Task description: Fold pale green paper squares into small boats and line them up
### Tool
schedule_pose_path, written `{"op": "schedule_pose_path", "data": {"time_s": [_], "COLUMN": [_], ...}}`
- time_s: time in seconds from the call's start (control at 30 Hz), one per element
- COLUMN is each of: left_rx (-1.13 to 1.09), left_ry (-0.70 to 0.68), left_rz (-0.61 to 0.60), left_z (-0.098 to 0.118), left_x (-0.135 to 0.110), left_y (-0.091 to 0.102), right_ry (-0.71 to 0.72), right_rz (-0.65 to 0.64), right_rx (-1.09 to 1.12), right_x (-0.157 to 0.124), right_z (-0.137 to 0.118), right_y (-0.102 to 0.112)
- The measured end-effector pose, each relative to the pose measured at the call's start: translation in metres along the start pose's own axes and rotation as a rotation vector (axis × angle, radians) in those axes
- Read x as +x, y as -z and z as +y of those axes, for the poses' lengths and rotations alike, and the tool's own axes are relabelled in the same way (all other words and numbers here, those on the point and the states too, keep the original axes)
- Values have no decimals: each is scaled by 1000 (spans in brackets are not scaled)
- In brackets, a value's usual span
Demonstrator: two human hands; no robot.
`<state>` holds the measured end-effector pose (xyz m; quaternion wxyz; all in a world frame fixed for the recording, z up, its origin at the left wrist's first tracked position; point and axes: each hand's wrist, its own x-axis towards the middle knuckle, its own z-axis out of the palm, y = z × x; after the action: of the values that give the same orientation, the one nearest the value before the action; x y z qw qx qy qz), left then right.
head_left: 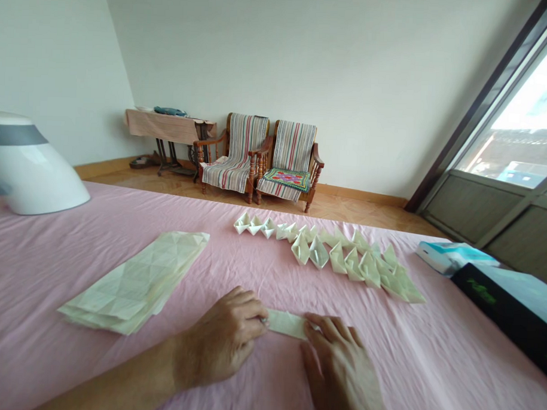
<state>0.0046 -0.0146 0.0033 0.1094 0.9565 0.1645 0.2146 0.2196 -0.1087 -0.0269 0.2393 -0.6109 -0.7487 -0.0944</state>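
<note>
A narrow folded strip of pale paper [287, 324] lies on the pink cloth between my hands. Its left end is pinched in the curled fingers of my left hand [226, 332]. At the other end, my right hand [340, 363] presses down, its fingertips on the paper and its thumb tucked below. To the left rests a stack of creased pale paper sheets [139, 278], apart from my hands. Beyond the strip stand rows of small folded paper boats [352, 261], running from the middle toward the right.
The pink cloth [235, 263] covers the table. A white kettle [37, 167] stands at the left. On the right are a black box [498, 314] and a blue-and-white packet [455, 257]. Past the far edge are two wooden chairs [286, 163] and a cloth-covered sewing table [164, 126].
</note>
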Motion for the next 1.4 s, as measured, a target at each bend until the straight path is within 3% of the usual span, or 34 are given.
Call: {"op": "schedule_pose_path", "data": {"time_s": [0.13, 0.43, 0.73, 0.87, 1.03, 1.27, 1.4], "left_rx": [-1, 43, 60, 66, 60, 34, 30], "left_ry": [44, 60, -24, -36, -41, -16, -56], "left_rz": [-37, -52, 29, 77, 126, 60, 36], "left_z": [1, 4, 7, 6, 3, 3, 7], "left_x": [1, 0, 1, 0, -1, 1, 6], "left_y": [2, 0, 1, 0, -5, -3, 1], "right_ry": [-87, -106, -162, -100, -42, -47, -25], "right_rz": [50, 136, 90, 45, 102, 23, 59], "right_rx": [56, 153, 230, 219, 237, 313, 319], "right_x": [1, 2, 1, 1, 1, -2, 1], "right_z": [6, 0, -4, -2, -5, -8, -11], "right_y": [-4, -2, -4, -2, 2, 1, 1]}}
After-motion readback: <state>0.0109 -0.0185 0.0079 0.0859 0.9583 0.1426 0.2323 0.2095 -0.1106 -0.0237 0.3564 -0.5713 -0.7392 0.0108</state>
